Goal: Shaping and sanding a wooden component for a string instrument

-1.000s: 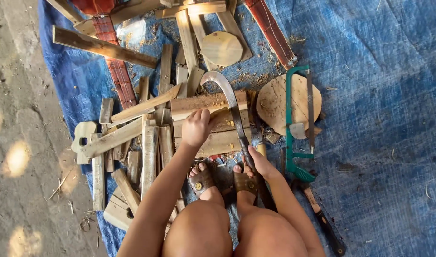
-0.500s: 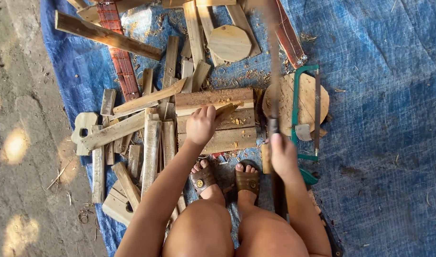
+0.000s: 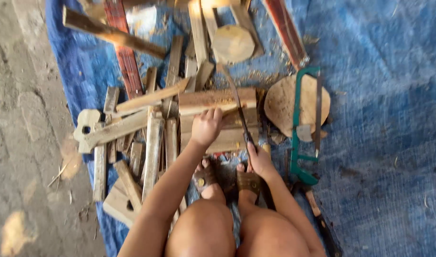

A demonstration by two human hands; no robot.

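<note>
I squat on a blue tarp (image 3: 379, 119) with my feet in brown sandals (image 3: 249, 181). My left hand (image 3: 206, 126) grips a wooden piece (image 3: 215, 99) that lies across a stack of boards. My right hand (image 3: 260, 159) is closed on the handle of a curved blade (image 3: 234, 97). The blade's edge comes down onto the right part of that wooden piece, close to my left fingers.
A green-framed hacksaw (image 3: 306, 123) lies over a round wood slab (image 3: 280, 100) to the right. Several wood offcuts (image 3: 132, 123) are heaped on the left. An octagonal wood piece (image 3: 233, 44) sits beyond. A bare concrete floor (image 3: 23, 119) borders the tarp on the left.
The blade was down near the wood, then raised high to the right half a second ago, and has now swung back down onto the wooden piece. My left hand stayed on the wood.
</note>
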